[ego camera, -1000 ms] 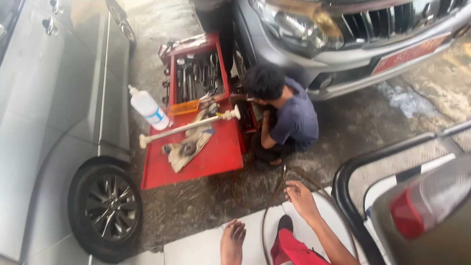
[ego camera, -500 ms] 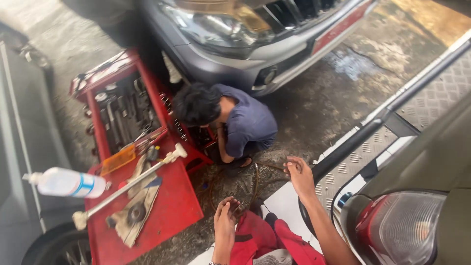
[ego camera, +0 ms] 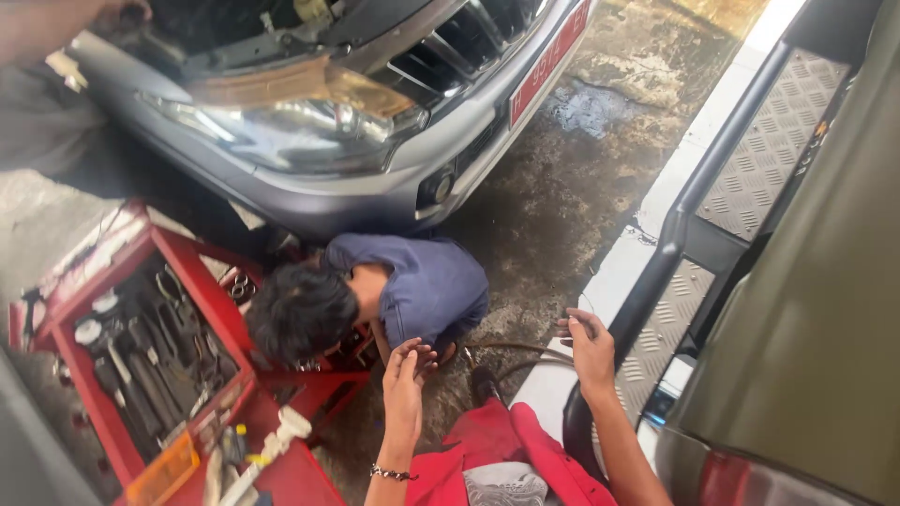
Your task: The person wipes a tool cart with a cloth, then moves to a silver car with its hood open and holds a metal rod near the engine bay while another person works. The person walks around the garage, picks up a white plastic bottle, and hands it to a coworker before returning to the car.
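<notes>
Work in hand, as judged from the scene: handling of a thin dark hose [ego camera: 514,349] that lies in a curve across the wet concrete floor [ego camera: 562,187], at the stage of taking hold rather than of any fitting. The hose runs from beside a crouching co-worker [ego camera: 422,290] in a blue shirt towards the right hand [ego camera: 588,351], and its near end passes beneath that hand. The right hand is half curled, fingers pointing to nine o'clock and lying over the hose; contact appears to be made, but whether the hold is firm cannot be told. The left hand [ego camera: 409,370] is released and holds nothing: palm flat, fingers together and pointing to twelve o'clock, raised in the air just short of the co-worker's back. A beaded bracelet [ego camera: 389,473] sits on the left wrist. A red garment [ego camera: 511,450] lies between the two forearms at six o'clock. At nine o'clock of the left hand stands a red tool cart [ego camera: 202,314] with spanners in its tray. At twelve o'clock is the bumper of a silver vehicle [ego camera: 375,201], bonnet raised. At three o'clock of the right hand is a dark vehicle's tread-plate step [ego camera: 778,141]. In judgement, a secure hold calls for the right fingers to close fully about the hose, with the left free to support.
</notes>
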